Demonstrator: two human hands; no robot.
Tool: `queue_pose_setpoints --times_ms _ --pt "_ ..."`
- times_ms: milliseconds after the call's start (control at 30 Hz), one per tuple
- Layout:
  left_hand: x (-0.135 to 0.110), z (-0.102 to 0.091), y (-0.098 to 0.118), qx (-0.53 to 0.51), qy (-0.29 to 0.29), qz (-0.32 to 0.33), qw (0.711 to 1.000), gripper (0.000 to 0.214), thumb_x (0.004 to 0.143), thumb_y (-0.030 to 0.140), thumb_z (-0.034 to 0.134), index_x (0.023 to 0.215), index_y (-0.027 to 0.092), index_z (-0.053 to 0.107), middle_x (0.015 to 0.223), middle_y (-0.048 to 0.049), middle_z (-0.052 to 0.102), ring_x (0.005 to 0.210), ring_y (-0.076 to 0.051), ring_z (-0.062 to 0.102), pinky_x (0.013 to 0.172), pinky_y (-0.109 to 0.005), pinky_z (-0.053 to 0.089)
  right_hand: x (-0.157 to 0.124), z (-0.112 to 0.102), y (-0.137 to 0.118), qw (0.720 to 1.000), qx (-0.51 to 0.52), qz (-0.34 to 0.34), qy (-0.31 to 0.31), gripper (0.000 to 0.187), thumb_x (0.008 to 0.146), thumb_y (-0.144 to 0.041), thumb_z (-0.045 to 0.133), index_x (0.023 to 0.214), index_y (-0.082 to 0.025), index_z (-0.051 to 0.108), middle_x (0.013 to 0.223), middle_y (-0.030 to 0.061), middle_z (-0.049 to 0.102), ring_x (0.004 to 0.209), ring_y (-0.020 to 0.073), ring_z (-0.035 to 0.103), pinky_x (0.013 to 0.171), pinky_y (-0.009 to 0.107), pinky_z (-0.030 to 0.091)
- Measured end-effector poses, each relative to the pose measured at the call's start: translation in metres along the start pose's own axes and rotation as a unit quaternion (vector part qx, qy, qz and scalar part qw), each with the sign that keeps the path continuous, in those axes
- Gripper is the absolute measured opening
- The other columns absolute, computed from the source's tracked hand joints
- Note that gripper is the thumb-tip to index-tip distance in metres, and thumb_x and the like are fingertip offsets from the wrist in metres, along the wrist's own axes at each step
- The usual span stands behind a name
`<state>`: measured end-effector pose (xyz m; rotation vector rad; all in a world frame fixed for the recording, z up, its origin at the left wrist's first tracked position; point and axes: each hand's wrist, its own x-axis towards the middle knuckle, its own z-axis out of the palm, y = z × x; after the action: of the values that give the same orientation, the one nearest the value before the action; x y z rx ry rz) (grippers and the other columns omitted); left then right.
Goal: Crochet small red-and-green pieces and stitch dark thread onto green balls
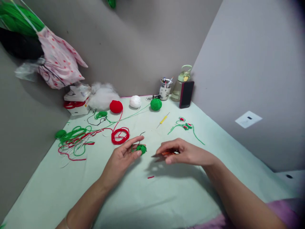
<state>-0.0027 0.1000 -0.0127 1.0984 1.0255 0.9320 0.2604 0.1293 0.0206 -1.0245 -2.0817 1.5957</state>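
Observation:
My left hand [126, 152] pinches a small green crocheted piece [141, 149] between thumb and fingers. A dark strand of yarn [140, 137] sticks up from it past my fingertips. To the right, my right hand [177, 152] is closed around small orange-handled thread snips [168, 153]. Their dark blades [157, 156] point left toward the crocheted piece, apart from it, with the tips parted. Part of the handle is hidden by my fingers. Below and between my hands, a short red yarn scrap [151, 177] lies on the pale green tablecloth [133, 197].
Tangled yarn [77, 140] and a red yarn coil [120, 136] lie left. Red [116, 107], white [135, 101] and green [156, 104] balls stand behind. A yellow-handled crochet hook [163, 119], small crocheted pieces [186, 126], a pen cup [165, 90], bottle [177, 89] and phone [186, 94] are farther right.

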Motion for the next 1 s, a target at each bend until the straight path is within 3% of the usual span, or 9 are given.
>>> queue_pose_setpoints --times_ms 100,200,267,367,467,567,700,867,1000 --pt "0.001 0.002 0.001 -0.072 -0.008 -0.018 0.997 0.045 0.087 0.039 0.075 0.129 0.024 0.071 0.139 -0.0108 0.067 0.112 -0.026 0.069 0.101 -0.038 0.049 -0.002 -0.005 0.000 0.999 -0.044 -0.012 0.024 0.041 0.090 -0.043 0.072 0.125 -0.023 0.069 0.120 0.0071 0.068 0.106 0.0212 0.061 0.093 0.033 0.047" --pt "0.001 0.009 -0.002 -0.124 -0.038 -0.040 0.991 0.042 0.088 0.037 0.073 0.128 0.023 0.070 0.142 -0.0129 0.065 0.106 -0.026 0.071 0.097 -0.040 0.052 0.003 0.007 0.000 0.990 -0.046 -0.062 0.121 0.040 0.092 -0.040 0.070 0.128 -0.024 0.066 0.119 0.0082 0.066 0.093 0.0183 0.061 0.089 0.033 0.049" --pt "0.001 0.015 -0.006 -0.133 -0.057 -0.047 0.988 0.040 0.088 0.035 0.074 0.126 0.022 0.071 0.137 -0.0132 0.067 0.113 -0.027 0.068 0.096 -0.038 0.052 0.008 0.019 -0.001 0.987 -0.054 -0.091 0.118 0.036 0.093 -0.036 0.069 0.127 -0.025 0.067 0.113 0.0073 0.065 0.085 0.0160 0.059 0.085 0.033 0.049" --pt "0.000 0.020 -0.011 -0.138 -0.063 -0.054 0.987 0.039 0.085 0.033 0.078 0.121 0.020 0.072 0.128 -0.0122 0.072 0.115 -0.027 0.066 0.095 -0.035 0.052 0.014 0.032 0.000 0.989 -0.069 -0.106 0.074 0.024 0.097 -0.031 0.064 0.118 -0.023 0.072 0.109 0.0070 0.064 0.092 0.0176 0.059 0.087 0.033 0.048" --pt "0.001 0.019 -0.013 -0.142 -0.050 -0.052 0.987 0.036 0.086 0.038 0.076 0.117 0.019 0.070 0.112 -0.0090 0.075 0.101 -0.022 0.070 0.091 -0.033 0.054 0.018 0.037 0.006 0.994 0.003 -0.087 0.068 0.020 0.095 -0.032 0.066 0.111 -0.020 0.070 0.104 0.0054 0.066 0.089 0.0170 0.061 0.082 0.030 0.048" --pt "0.003 0.016 -0.013 -0.132 -0.044 -0.042 0.989 0.031 0.090 0.045 0.070 0.105 0.018 0.069 0.091 -0.0038 0.072 0.081 -0.017 0.070 0.078 -0.031 0.058 0.021 0.039 0.011 0.989 0.072 -0.062 0.114 0.024 0.089 -0.032 0.073 0.108 -0.020 0.066 0.093 0.0017 0.065 0.078 0.0144 0.058 0.072 0.027 0.048" --pt "0.003 0.017 -0.016 -0.109 -0.074 -0.044 0.990 0.031 0.087 0.045 0.073 0.086 0.015 0.067 0.078 -0.0012 0.066 0.066 -0.013 0.065 0.066 -0.027 0.056 0.022 0.045 0.010 0.976 -0.032 -0.120 0.181 0.019 0.088 -0.025 0.074 0.105 -0.021 0.068 0.097 0.0037 0.061 0.087 0.0172 0.059 0.080 0.029 0.049" --pt "0.002 0.020 -0.023 -0.093 -0.095 -0.048 0.990 0.034 0.086 0.048 0.074 0.085 0.015 0.068 0.075 -0.0014 0.065 0.066 -0.014 0.066 0.068 -0.027 0.055 0.021 0.052 0.011 0.944 -0.216 -0.172 0.182 0.015 0.101 -0.030 0.056 0.105 -0.019 0.067 0.097 0.0083 0.060 0.085 0.0190 0.060 0.075 0.031 0.050" --pt "0.004 0.018 -0.022 -0.095 -0.101 -0.050 0.989 0.038 0.087 0.052 0.072 0.083 0.014 0.069 0.075 -0.0026 0.064 0.066 -0.015 0.065 0.067 -0.028 0.054 0.022 0.054 0.014 0.940 -0.226 -0.169 0.193 0.019 0.101 -0.035 0.057 0.111 -0.020 0.063 0.099 0.0084 0.060 0.085 0.0194 0.059 0.076 0.031 0.050"
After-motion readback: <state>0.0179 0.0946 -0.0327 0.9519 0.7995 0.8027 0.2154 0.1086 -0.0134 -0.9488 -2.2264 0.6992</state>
